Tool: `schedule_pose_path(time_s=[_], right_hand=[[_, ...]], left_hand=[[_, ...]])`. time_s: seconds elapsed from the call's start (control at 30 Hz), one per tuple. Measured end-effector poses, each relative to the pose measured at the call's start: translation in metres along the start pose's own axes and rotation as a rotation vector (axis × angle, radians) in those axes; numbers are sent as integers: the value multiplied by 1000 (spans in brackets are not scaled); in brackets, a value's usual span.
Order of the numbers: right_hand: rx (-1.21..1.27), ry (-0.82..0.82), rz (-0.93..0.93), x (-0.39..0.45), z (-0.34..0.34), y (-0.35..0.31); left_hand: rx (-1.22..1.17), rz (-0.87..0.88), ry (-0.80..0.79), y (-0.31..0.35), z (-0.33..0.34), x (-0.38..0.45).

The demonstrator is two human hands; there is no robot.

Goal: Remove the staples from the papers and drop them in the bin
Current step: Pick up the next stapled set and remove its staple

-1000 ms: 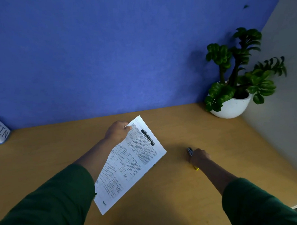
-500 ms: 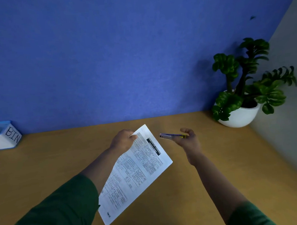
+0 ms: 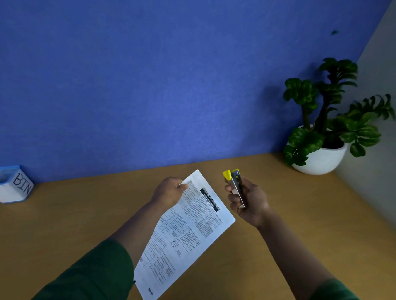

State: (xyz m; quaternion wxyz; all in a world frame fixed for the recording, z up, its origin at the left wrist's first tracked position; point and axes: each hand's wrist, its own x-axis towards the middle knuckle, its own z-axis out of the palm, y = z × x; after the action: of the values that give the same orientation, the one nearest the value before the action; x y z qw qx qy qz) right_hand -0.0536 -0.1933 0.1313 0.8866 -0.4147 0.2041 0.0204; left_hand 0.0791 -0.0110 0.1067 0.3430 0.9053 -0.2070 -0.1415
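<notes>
My left hand (image 3: 169, 192) grips the top left corner of the printed papers (image 3: 189, 232), holding them tilted above the wooden desk (image 3: 59, 224). To their right, my right hand (image 3: 249, 202) is closed around a yellow and metal staple remover (image 3: 236, 184), held upright with its yellow end pointing up, a little apart from the papers' top edge. No staple is visible. A small white bin (image 3: 11, 184) with a blue rim, labelled BIN, stands at the far left against the wall.
A potted green plant in a white bowl (image 3: 322, 160) sits in the desk's back right corner. A blue wall (image 3: 167, 83) runs behind the desk and a grey wall (image 3: 384, 119) bounds it on the right.
My right hand picked the staple remover up off the desk, lifted it toward the papers and turned it upright. My left hand kept hold of the papers.
</notes>
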Motion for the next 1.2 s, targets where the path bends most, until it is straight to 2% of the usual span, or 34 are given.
schedule_pose_path(time_s=[0.1, 0.23, 0.4, 0.57, 0.67, 0.73, 0.83, 0.9, 1.03, 1.2], right_hand=[[-209, 7, -52, -3, 5, 0], [-652, 84, -223, -2, 12, 3], [-742, 158, -377, 10, 23, -1], [-769, 197, -341, 21, 24, -11], [-828, 146, -319, 24, 26, -15], [-973, 106, -362, 27, 26, -16], [-1376, 127, -395, 31, 22, -21], [-1552, 134, -373, 33, 19, -26], [-1663, 77, -351, 36, 21, -30], [-1698, 49, -417, 38, 32, -26]], left_hand=[[5, -6, -3, 1, 1, -1], [-43, 1, -25, 5, -1, -2], [-51, 21, -52, 13, -3, -2], [-59, 17, -58, 17, -5, -1], [-55, 18, -56, 19, -5, -1], [-52, 16, -54, 19, -5, -2], [-32, 21, -50, 19, -6, -2], [-16, 33, -49, 20, -6, -3], [34, 62, -54, 23, -4, -4], [92, 104, -35, 28, -3, -4]])
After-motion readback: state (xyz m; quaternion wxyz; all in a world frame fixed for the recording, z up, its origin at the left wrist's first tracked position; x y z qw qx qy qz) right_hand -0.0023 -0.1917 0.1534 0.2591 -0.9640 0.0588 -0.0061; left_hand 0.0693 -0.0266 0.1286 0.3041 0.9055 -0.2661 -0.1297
